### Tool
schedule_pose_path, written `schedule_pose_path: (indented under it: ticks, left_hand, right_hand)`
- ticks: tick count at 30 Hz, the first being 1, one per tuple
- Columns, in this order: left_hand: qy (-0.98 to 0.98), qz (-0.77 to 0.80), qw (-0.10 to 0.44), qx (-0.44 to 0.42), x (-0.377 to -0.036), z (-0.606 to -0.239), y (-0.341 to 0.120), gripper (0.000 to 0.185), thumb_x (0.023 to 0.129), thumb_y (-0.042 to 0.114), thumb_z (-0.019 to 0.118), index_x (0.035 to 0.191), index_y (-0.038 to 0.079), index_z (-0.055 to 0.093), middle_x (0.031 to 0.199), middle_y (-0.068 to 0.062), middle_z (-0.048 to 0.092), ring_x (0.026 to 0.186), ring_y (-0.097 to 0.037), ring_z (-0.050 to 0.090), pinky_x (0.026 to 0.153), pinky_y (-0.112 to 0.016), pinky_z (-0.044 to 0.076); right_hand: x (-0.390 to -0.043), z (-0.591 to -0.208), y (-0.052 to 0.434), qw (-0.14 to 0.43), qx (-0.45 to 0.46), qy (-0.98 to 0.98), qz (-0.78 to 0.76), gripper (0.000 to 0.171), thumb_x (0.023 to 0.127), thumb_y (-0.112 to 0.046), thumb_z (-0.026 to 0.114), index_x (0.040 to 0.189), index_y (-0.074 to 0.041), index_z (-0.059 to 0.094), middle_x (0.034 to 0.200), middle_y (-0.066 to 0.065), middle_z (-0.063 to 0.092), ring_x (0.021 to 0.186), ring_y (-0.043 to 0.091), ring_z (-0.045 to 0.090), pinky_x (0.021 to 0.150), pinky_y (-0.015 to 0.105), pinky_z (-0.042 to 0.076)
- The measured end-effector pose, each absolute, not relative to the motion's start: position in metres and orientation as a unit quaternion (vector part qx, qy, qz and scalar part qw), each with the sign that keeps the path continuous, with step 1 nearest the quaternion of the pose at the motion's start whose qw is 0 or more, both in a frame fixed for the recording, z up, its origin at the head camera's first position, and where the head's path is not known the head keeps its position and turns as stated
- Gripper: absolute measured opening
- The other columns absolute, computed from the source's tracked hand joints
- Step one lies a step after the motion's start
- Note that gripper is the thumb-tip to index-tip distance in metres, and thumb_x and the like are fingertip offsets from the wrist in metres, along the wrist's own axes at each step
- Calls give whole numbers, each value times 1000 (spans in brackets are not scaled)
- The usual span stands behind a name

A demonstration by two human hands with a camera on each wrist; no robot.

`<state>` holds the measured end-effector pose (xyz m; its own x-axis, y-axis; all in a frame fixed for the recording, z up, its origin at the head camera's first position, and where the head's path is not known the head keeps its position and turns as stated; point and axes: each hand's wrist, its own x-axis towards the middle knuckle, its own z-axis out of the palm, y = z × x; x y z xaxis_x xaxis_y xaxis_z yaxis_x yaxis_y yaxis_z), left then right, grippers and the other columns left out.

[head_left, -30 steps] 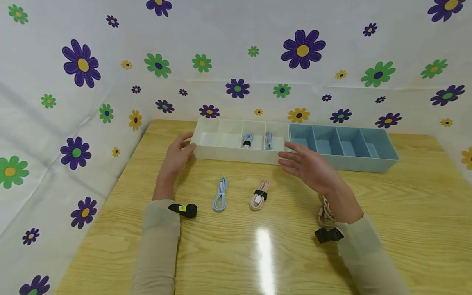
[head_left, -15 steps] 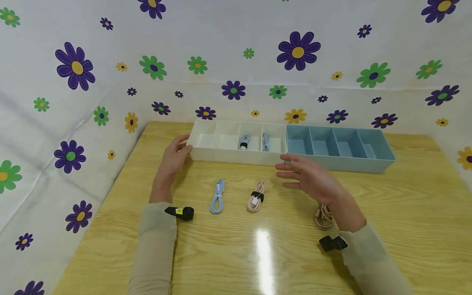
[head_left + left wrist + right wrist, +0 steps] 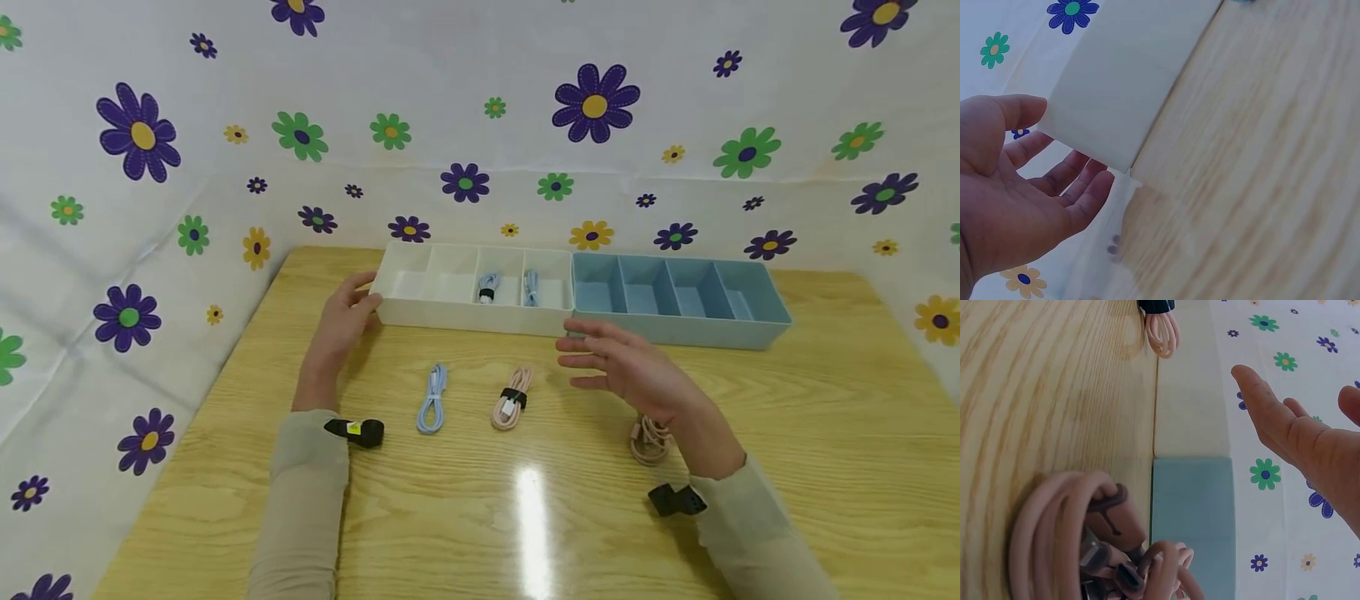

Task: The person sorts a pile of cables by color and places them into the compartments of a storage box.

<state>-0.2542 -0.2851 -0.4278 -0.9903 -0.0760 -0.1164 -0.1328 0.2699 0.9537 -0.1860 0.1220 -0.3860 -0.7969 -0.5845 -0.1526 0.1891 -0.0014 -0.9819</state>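
Drawn slightly nearer within 1 second, our right hand hovers empty, fingers spread; our left hand rests loosely against the white box, far on the counter. Uneven pushing could skew it against the blue box.

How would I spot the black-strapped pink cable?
On the wooden table, find the white tray. In front of it, right of a blue cable, lies the pink cable. Unlike the blue cable and the other pink cable near the right hand, it shows a wide black strap.
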Motion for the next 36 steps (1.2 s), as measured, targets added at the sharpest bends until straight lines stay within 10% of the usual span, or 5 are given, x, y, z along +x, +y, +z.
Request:
schedule_pose_path:
  ticks: [36]
  left_hand:
    - [787,611,16,-79,-257,-430,-285,49,104,22,48,152,16,40,141,-21,46,122,-27,46,98,-40,43]
  right_hand:
    - [-172,-385,50,276,-188,692,-640,51,104,-16,49,148,4,36,146,30,40,126,44,49,98,48,49]
